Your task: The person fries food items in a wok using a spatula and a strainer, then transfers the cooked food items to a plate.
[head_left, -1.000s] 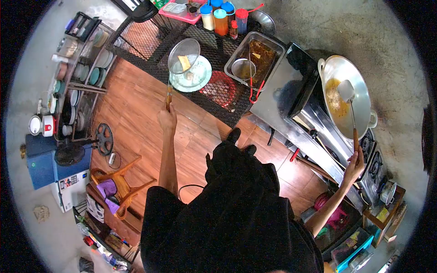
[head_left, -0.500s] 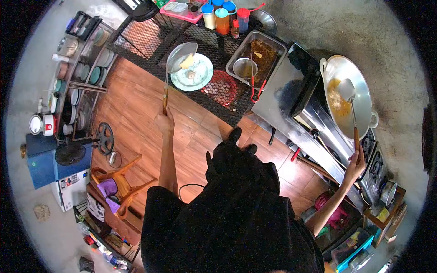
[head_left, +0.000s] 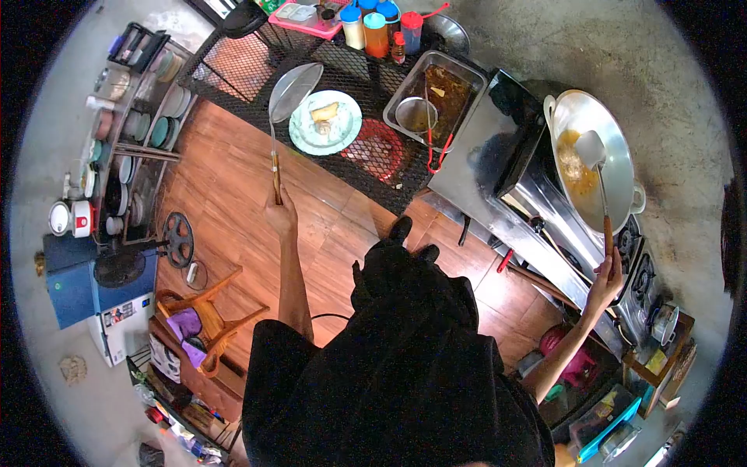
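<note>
My left hand (head_left: pixel 281 210) is closed round the handle of a skimmer (head_left: pixel 296 92), whose round head hangs just left of a pale plate (head_left: pixel 350 140). On that plate lies a golden piece of food (head_left: pixel 324 113) beside a smaller brownish piece. My right hand (head_left: pixel 608 280) grips the wooden handle of a metal spatula (head_left: pixel 592 148). The spatula's blade rests inside a large wok (head_left: pixel 617 167) holding yellowish oil and a pale, foamy piece of food (head_left: pixel 572 165).
A metal tray (head_left: pixel 447 66) with brown liquid and a strainer with red handles (head_left: pixel 437 165) stands right of the plate. Squeeze bottles (head_left: pixel 376 37) line the back of the black mesh table (head_left: pixel 327 66). A stove (head_left: pixel 642 276) is under and beside the wok.
The golden piece has gone from the skimmer onto the plate. My left hand has moved the skimmer slightly left, off the plate. My right hand has barely moved.
</note>
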`<state>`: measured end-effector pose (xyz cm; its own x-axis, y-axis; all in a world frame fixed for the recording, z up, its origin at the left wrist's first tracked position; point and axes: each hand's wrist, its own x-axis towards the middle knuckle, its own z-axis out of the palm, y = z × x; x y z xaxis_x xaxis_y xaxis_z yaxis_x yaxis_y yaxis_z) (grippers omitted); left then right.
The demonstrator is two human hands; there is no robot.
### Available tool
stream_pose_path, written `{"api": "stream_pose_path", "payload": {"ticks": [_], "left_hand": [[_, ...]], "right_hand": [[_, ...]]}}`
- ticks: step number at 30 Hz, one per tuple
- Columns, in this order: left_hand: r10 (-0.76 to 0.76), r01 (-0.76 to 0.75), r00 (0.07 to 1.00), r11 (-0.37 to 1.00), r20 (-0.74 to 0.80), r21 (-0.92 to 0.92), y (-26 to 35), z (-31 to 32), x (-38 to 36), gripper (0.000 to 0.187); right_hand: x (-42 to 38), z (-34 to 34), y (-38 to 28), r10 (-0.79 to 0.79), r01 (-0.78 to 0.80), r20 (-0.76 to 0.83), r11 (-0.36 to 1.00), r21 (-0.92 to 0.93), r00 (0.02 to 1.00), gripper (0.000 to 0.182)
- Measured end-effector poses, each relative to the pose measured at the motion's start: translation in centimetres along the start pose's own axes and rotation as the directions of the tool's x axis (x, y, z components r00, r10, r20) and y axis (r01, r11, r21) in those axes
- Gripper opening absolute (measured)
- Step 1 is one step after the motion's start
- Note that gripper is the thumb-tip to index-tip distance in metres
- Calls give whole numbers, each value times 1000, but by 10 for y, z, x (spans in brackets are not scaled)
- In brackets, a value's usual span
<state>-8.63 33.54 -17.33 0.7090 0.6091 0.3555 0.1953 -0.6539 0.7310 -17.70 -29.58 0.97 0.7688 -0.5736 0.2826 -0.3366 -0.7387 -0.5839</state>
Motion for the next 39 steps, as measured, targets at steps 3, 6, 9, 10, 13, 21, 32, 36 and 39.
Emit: {"api": "stream_pose_path", "payload": {"ticks": [3,6,9,10,13,21,32,36,39], "left_hand": [[-16,17,999,999,36,-29,-1,-3,0,27],[63,-69,994,995,-92,-70,-10,3,-1,34],[523,-372,819,797,-236,475,-69,16,8,32],[285,-266,948,954,140,-135,30,-18,5,37],[-19,33,994,991,109,-131,58,-25,7,25],[109,83,920,885,377,-458,233,-28,17,26],[709,-710,431,648,559,-275,460,42,-40,22],[670,-819,388,565,632,-97,496,84,-73,22],[711,-844,386,529,587,-86,504,113,-87,25]], "right_hand": [[0,1,7,-4,4,-7,1000,18,1000,35],[-4,-3,-5,116,-110,-42,985,131,992,33],[-2,-7,21,154,-118,-111,954,277,982,36],[-3,-19,6,236,-220,-16,927,302,972,36],[2,-27,1,245,-222,-47,933,284,968,35],[32,-57,24,110,-110,-135,994,4,985,35],[110,-106,59,-147,156,127,986,-64,981,34],[149,-117,67,-174,265,318,925,-272,932,33],[167,-123,59,-196,309,336,893,-326,921,30]]}}
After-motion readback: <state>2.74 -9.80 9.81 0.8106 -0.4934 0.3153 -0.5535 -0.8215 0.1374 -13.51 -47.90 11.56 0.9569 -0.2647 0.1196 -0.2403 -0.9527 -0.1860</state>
